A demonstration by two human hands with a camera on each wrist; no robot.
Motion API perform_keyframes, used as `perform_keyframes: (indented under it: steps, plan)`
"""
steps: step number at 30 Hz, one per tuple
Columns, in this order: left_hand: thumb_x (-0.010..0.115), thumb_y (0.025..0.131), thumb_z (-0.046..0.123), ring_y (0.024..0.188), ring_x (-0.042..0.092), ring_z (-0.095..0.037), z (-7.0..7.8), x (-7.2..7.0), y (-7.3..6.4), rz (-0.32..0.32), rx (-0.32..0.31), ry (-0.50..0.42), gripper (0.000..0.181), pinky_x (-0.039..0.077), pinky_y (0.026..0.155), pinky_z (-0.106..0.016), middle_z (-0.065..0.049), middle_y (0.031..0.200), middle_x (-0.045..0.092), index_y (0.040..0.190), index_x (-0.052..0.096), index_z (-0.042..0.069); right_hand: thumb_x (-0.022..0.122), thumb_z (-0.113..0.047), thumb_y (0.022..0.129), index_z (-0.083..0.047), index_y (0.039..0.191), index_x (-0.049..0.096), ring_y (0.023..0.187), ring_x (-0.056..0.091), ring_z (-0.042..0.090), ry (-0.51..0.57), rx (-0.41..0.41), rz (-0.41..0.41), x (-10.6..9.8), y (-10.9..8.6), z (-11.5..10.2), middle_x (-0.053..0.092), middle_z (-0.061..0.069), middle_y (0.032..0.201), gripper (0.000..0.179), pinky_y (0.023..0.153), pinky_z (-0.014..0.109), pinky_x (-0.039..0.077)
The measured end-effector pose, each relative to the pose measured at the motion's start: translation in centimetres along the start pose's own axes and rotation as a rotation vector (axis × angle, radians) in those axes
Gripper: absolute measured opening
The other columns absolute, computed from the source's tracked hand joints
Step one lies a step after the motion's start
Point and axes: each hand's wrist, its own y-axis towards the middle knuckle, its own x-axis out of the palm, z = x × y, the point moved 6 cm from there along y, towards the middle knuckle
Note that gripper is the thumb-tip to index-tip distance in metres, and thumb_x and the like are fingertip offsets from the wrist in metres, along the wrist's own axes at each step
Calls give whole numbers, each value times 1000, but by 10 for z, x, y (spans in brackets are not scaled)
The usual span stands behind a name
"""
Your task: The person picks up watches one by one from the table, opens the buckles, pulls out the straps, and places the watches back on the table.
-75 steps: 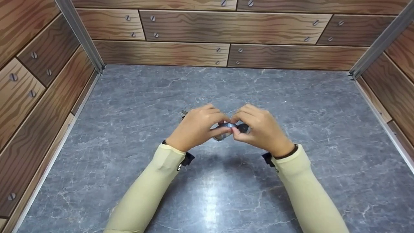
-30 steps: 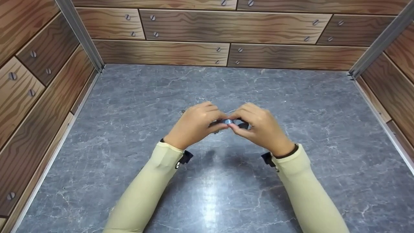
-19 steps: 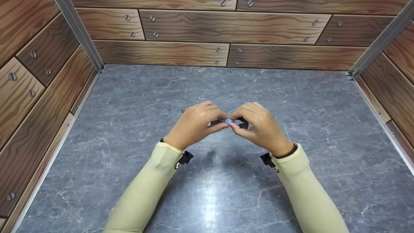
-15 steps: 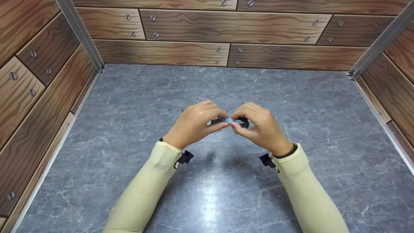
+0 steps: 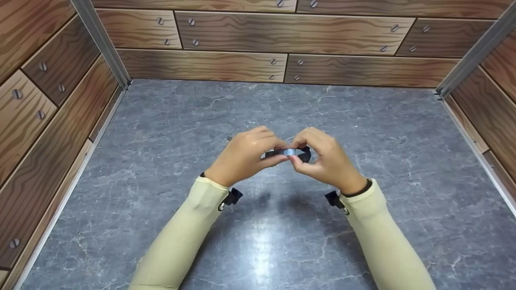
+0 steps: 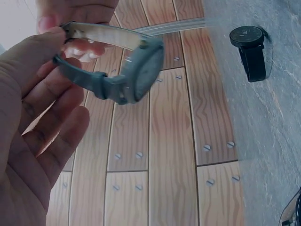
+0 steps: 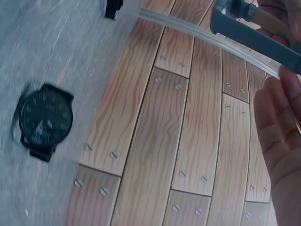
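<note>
A wristwatch (image 6: pixel 109 87) with a dark strap and pale lining is held in the air between both hands, its strap forming a loop. My left hand (image 5: pixel 246 152) pinches the strap between thumb and fingers. My right hand (image 5: pixel 324 159) pinches the same strap from the other side, the fingertips of the two hands meeting at a light-blue band part (image 5: pixel 289 152). The watch case (image 6: pixel 146 73) points away from my fingers in the left wrist view. How the strap ends are joined is hidden by the fingertips.
A black wristwatch (image 7: pixel 46 117) with a round dial lies on the grey marbled table (image 5: pixel 181 121). Part of another watch (image 6: pixel 292 212) shows at the left wrist view's edge. A small metal end (image 5: pixel 229 139) peeks out beyond my left hand. Wood-patterned walls enclose the table.
Both hands have risen slightly with the held watch and keep pinching the strap. The light-blue part has turned a little between the fingertips. A rounded part seen below the left fingers is now mostly covered.
</note>
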Motion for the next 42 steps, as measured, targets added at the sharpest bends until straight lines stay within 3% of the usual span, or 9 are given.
perform_keyframes:
  steps: [10, 17, 25, 29, 36, 42]
  plan:
    - [71, 100, 31, 85, 61, -14, -3, 6, -1, -32, -39, 53, 22, 50, 70, -23, 1, 95, 75, 107, 78, 12, 68, -5, 88, -9, 97, 67, 78, 56, 17, -158, -18, -41, 4, 0, 0, 66, 2, 92, 10, 69, 29, 48]
    - [71, 100, 32, 85, 63, -12, -5, 8, -1, -52, -56, 72, 22, 52, 71, -24, 3, 92, 74, 106, 79, 12, 70, -3, 86, -7, 96, 67, 78, 56, 16, -186, -19, -49, 5, -1, 1, 67, 4, 91, 11, 67, 34, 52]
    - [72, 99, 28, 85, 66, -11, -5, 8, -1, -59, -80, 60, 18, 54, 73, -25, 2, 97, 74, 108, 77, 12, 70, 1, 84, -5, 96, 65, 79, 57, 15, -165, -25, -50, 6, 0, 1, 66, 6, 91, 14, 70, 27, 51]
    - [73, 98, 25, 79, 66, -9, -5, 8, -1, -51, -88, 26, 16, 53, 70, -23, 2, 94, 73, 108, 76, 13, 68, 2, 85, -4, 96, 64, 79, 57, 17, -103, -12, -42, 6, 0, 1, 65, 6, 91, 13, 71, 23, 49]
    - [72, 100, 24, 72, 61, -8, -4, 4, -1, -16, -99, -58, 13, 50, 65, -21, 2, 87, 70, 106, 75, 14, 67, 10, 86, -5, 97, 66, 76, 60, 19, 155, 45, 0, 2, 1, 3, 66, 7, 93, 18, 69, 24, 52]
    - [68, 102, 28, 72, 62, -10, -5, 3, -1, -4, -101, -75, 17, 50, 64, -22, 2, 89, 71, 107, 76, 14, 68, 12, 89, -3, 100, 66, 74, 63, 19, 217, 60, 4, 2, 1, 3, 66, 9, 94, 18, 66, 25, 55]
